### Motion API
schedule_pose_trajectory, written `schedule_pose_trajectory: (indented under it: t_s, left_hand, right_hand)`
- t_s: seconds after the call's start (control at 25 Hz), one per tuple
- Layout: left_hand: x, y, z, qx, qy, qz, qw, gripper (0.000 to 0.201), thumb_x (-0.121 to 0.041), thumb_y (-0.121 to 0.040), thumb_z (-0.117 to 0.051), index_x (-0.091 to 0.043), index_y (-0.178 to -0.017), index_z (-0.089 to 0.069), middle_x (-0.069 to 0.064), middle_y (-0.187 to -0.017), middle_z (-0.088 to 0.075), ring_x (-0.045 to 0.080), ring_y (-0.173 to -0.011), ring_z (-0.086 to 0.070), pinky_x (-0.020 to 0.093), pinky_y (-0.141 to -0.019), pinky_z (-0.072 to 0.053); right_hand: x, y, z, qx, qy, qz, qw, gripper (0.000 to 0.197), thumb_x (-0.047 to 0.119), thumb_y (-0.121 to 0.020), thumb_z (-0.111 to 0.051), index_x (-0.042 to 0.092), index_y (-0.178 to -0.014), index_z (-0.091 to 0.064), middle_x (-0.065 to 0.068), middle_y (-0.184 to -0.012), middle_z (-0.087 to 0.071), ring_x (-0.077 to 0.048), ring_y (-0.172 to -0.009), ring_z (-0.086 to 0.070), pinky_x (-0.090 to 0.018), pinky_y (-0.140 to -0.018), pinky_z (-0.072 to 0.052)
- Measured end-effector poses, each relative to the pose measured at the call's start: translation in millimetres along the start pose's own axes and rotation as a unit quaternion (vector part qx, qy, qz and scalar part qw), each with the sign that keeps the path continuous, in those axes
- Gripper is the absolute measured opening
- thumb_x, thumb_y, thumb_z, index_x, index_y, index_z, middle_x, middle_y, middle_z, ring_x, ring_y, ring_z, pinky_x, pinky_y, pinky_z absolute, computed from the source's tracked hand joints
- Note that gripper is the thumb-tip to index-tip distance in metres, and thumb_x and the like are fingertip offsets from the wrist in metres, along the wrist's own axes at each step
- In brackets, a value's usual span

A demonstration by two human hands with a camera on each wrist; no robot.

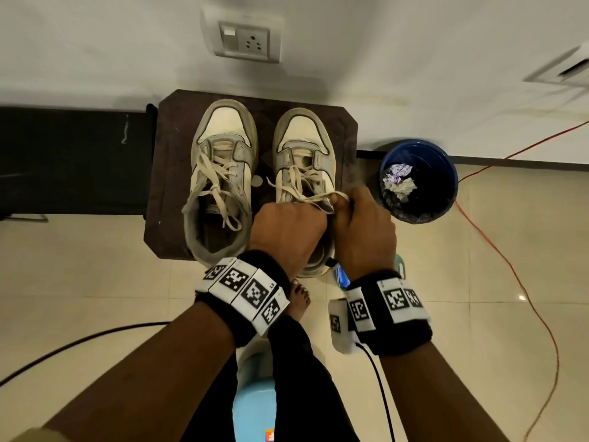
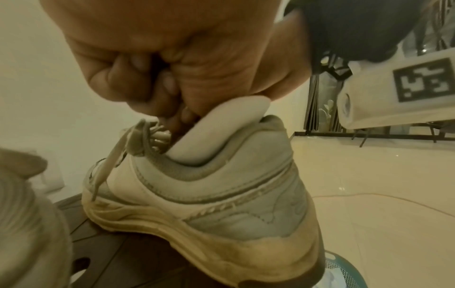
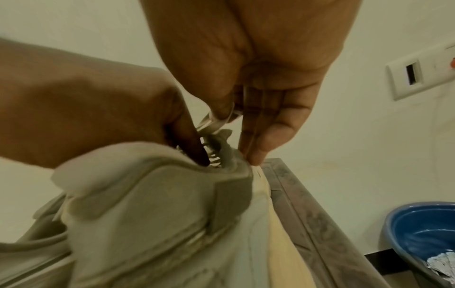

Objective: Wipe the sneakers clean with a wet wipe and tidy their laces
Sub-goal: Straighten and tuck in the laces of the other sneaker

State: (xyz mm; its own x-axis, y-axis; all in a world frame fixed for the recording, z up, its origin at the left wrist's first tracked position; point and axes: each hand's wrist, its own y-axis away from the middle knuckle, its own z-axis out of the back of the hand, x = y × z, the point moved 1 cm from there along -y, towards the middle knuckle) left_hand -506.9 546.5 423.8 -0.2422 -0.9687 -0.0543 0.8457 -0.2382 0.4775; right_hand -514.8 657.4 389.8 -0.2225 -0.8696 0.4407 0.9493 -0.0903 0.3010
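Note:
Two worn grey-and-cream sneakers stand side by side on a dark brown stool [image 1: 165, 186], toes toward the wall. The left sneaker [image 1: 220, 173] has loose, untied laces. Both my hands work at the collar of the right sneaker [image 1: 302, 151] [image 2: 221, 194] [image 3: 160, 214]. My left hand [image 1: 306, 215] [image 2: 169, 117] is curled, its fingertips pinching the lace [image 2: 108, 165] beside the tongue. My right hand [image 1: 341, 202] [image 3: 229, 120] pinches a lace loop [image 1: 322, 196] [image 3: 214, 122] between thumb and forefinger, the other fingers pointing straight down to the shoe's edge. No wipe is in either hand.
A blue bucket [image 1: 446, 173] [image 3: 423, 224] with crumpled used wipes [image 1: 400, 183] stands right of the stool. An orange cable [image 1: 510, 266] runs over the tiled floor at right, a black cable [image 1: 79, 342] at left. My bare foot [image 1: 299, 295] is by the stool; a teal basket [image 2: 344, 272] sits below the sneaker's heel.

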Motion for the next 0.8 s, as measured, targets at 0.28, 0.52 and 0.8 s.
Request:
schedule_pose_trajectory:
  t_s: [0.28, 0.52, 0.8]
  left_hand:
    - [2.9, -6.6, -5.9, -0.010, -0.006, 0.017, 1.000, 0.018, -0.020, -0.096, -0.043, -0.013, -0.108, -0.054, 0.007, -0.106, -0.063, 0.025, -0.092, -0.064, 0.033, -0.064, -0.037]
    - [12.9, -2.2, -22.3, -0.058, 0.015, 0.034, 0.998, 0.032, -0.024, -0.095, -0.040, -0.013, -0.125, -0.043, 0.006, -0.114, -0.060, 0.023, -0.096, -0.061, 0.031, -0.063, -0.034]
    - [33.4, -7.3, -26.5, -0.132, 0.447, 0.129, 0.875, 0.010, -0.022, -0.093, -0.055, -0.017, -0.100, -0.060, 0.000, -0.089, -0.065, 0.019, -0.085, -0.060, 0.034, -0.070, -0.046]
  right_hand:
    - [-0.5, -10.8, 6.0, 0.057, -0.170, 0.073, 0.981, 0.033, 0.038, -0.086, -0.056, 0.030, -0.117, -0.047, 0.002, -0.103, -0.069, -0.022, -0.093, -0.065, -0.041, -0.078, -0.053]
    - [-21.8, 14.8, -16.9, 0.114, -0.113, 0.072, 0.984, 0.053, 0.029, -0.085, -0.053, 0.027, -0.136, -0.043, -0.008, -0.108, -0.069, -0.030, -0.094, -0.065, -0.043, -0.079, -0.053]
    - [-21.0, 15.3, -32.7, 0.060, -0.035, 0.079, 0.994, 0.037, 0.032, -0.093, -0.046, 0.026, -0.129, -0.054, -0.015, -0.093, -0.071, -0.039, -0.082, -0.064, -0.045, -0.069, -0.052]
